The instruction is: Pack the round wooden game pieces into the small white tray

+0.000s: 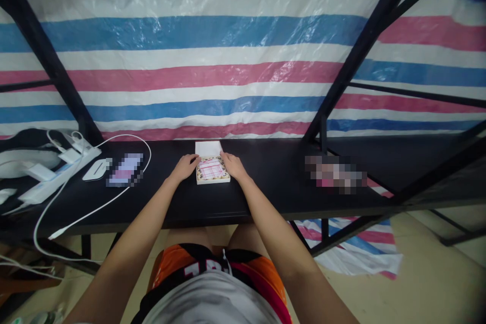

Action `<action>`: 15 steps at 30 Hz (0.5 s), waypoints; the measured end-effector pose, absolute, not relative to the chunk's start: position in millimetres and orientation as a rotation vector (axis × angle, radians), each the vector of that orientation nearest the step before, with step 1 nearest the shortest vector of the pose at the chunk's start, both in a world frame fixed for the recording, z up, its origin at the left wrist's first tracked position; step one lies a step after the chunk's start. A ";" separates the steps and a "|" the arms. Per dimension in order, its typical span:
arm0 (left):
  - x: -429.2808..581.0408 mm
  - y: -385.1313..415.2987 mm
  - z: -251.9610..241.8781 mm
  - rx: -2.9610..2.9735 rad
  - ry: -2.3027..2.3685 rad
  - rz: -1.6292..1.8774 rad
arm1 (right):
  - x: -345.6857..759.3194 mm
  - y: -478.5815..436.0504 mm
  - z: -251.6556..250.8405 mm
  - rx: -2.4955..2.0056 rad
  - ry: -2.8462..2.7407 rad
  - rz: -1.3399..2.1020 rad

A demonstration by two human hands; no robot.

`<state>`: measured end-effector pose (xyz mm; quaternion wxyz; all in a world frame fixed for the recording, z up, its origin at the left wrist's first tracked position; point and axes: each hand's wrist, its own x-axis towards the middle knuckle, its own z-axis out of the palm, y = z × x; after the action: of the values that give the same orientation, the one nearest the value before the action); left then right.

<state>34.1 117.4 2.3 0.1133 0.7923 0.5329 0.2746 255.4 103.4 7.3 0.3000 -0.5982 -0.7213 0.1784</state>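
Note:
In the head view, a small white box (213, 181) lies on the black tabletop in front of me, its lid (208, 148) folded back toward the far side. Inside sits a folded white cloth with pink check lines (212, 168), framed by a dark-patterned cream border. My left hand (185, 167) is at the box's left edge, fingers bent over it near the lid fold. On the opposite edge, my right hand (233, 166) has its fingers closed against the side. Small size hides the exact fingertip contact.
On the left are a white power strip (56, 174) with plugs, a white cable (93, 207), a flat white device (96, 169) and a blurred phone (126, 169). A blurred item (336, 174) lies right. Black frame bars (343, 71) and striped plastic sheeting (205, 81) stand behind.

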 end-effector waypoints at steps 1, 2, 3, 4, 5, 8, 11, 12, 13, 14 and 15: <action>34.1 117.3 2.0 2.322 1.561 0.803 | 255.3 103.1 6.8 -1.591 -1.922 0.459; 34.1 117.0 1.8 2.320 1.556 0.801 | 255.2 102.8 6.3 -1.593 -1.932 0.446; 34.2 116.5 1.7 2.318 1.549 0.798 | 255.1 102.6 5.9 -1.597 -1.943 0.434; 34.2 116.0 1.8 2.317 1.541 0.796 | 255.2 102.3 5.5 -1.601 -1.952 0.420; 34.1 115.4 1.9 2.315 1.532 0.794 | 255.4 102.1 5.1 -1.605 -1.960 0.404; 34.0 113.6 2.7 2.304 1.515 0.787 | 256.5 102.2 4.4 -1.619 -1.962 0.357; 34.0 112.6 3.6 2.302 1.516 0.774 | 257.6 102.5 4.2 -1.626 -1.961 0.353; 34.1 112.5 3.8 2.308 1.519 0.768 | 258.0 102.4 4.2 -1.622 -1.963 0.361; 34.3 112.4 3.9 2.315 1.524 0.762 | 258.3 102.2 4.2 -1.617 -1.963 0.371; 34.5 112.3 3.9 2.321 1.531 0.758 | 258.6 101.7 4.2 -1.614 -1.961 0.381; 34.7 112.3 3.8 2.325 1.537 0.757 | 258.9 101.2 4.2 -1.614 -1.957 0.391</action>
<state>34.7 112.3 3.8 0.1265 0.7985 0.5280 0.2599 258.9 101.2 4.2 0.2836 -0.6032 -0.7310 0.1460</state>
